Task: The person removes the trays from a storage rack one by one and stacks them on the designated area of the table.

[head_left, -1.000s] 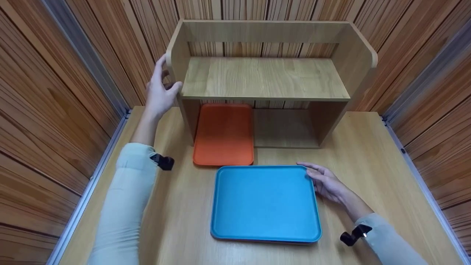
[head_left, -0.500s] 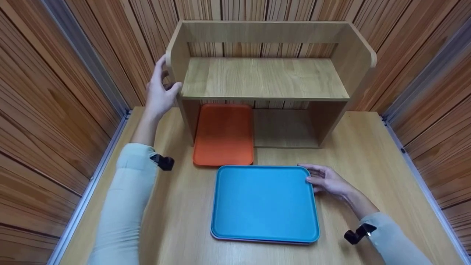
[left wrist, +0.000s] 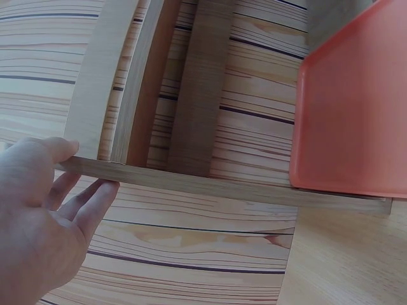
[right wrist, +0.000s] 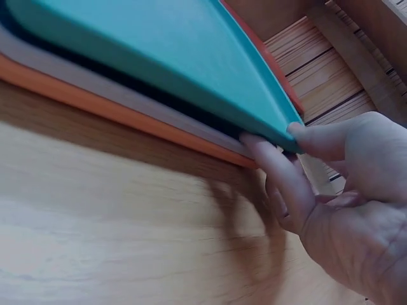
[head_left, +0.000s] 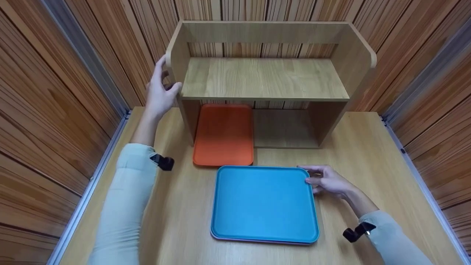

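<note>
My left hand [head_left: 160, 92] grips the left side panel of a small wooden shelf [head_left: 265, 77]; in the left wrist view, thumb and fingers lie on opposite faces of the panel [left wrist: 222, 187]. On the table, my right hand [head_left: 331, 182] pinches the far right corner of a blue tray [head_left: 265, 202]. The right wrist view shows the thumb on top and a finger under the rim, with a narrow gap above a pale purple tray [right wrist: 159, 111]. An orange tray [right wrist: 127, 114] lies lowest in that stack.
Another orange tray [head_left: 223, 136] lies in the lower left of the shelf, its near end sticking out past the front edge. Wooden walls [head_left: 48, 110] with metal corner strips enclose the table [head_left: 176, 221] at the back and both sides.
My right hand has shifted slightly and taken the blue tray's corner between thumb and finger. The blue tray's right side has edged left, baring more purple rim below. My left hand stays put.
</note>
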Tool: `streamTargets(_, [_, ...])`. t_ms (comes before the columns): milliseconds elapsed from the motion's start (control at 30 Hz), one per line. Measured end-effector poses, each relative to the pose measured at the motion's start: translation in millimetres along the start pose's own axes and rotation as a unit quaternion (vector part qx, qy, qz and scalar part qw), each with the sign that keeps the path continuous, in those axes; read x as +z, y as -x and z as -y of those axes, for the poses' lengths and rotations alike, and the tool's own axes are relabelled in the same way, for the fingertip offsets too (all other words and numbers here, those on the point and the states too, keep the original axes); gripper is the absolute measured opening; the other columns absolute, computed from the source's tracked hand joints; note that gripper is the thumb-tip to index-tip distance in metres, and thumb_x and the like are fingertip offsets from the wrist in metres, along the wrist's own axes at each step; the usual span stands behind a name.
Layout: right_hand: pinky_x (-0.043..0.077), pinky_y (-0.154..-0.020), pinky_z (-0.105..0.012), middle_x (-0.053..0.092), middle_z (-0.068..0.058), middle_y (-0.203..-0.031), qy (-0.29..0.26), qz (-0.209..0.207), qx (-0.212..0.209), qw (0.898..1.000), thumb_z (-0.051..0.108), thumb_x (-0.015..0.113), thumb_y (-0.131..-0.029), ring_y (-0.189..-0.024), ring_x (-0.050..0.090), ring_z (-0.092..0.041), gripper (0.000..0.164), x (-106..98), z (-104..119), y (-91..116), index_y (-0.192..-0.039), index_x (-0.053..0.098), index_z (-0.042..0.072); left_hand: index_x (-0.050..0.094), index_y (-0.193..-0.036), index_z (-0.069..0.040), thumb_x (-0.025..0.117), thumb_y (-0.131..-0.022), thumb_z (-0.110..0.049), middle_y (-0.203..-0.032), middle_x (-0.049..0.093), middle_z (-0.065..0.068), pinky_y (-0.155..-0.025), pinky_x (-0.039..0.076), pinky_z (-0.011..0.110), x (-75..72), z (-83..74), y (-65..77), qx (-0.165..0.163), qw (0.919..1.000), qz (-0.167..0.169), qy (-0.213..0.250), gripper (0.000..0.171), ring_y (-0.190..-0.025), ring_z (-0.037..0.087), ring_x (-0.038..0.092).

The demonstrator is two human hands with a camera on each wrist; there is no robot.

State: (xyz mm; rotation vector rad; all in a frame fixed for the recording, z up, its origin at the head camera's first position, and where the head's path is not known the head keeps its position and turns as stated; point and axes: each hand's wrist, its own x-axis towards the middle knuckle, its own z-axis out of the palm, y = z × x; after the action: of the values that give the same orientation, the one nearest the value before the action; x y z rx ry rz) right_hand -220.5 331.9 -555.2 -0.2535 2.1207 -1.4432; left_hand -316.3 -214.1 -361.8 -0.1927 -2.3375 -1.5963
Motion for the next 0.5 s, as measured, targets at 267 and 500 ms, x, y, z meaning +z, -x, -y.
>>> streamTargets(267, [0.069,-0.076,-0.026,0.057,-0.031,-0.143,0.039,0.008,0.007,0.999,0.014,0.063,-0.115,-0.095,0.075,-0.020,0.058,0.2,4.4,-3.7,-0.171,0.048,0.007,0.022,-0.181,-0.027,0.060,-0.112,-0.004,-0.186,0.030,0.011,-0.135,0.045,0.064,-0.9,0.4,-1.0,-0.003,1.0000,0.001,-0.007,0.082,-0.172,0.036,0.037])
streamTargets(500, [0.068,-0.072,-0.024,0.056,-0.022,-0.127,0.065,0.024,-0.001,0.998,0.011,0.064,-0.114,-0.086,0.071,-0.017,0.056,4.7,2.4,-5.6,-0.168,0.051,0.004,0.022,-0.181,-0.027,0.060,-0.112,-0.005,-0.186,0.031,0.012,-0.136,0.043,0.063,-1.2,1.9,-1.4,-0.009,0.9999,0.002,-0.005,0.081,-0.172,0.036,0.036])
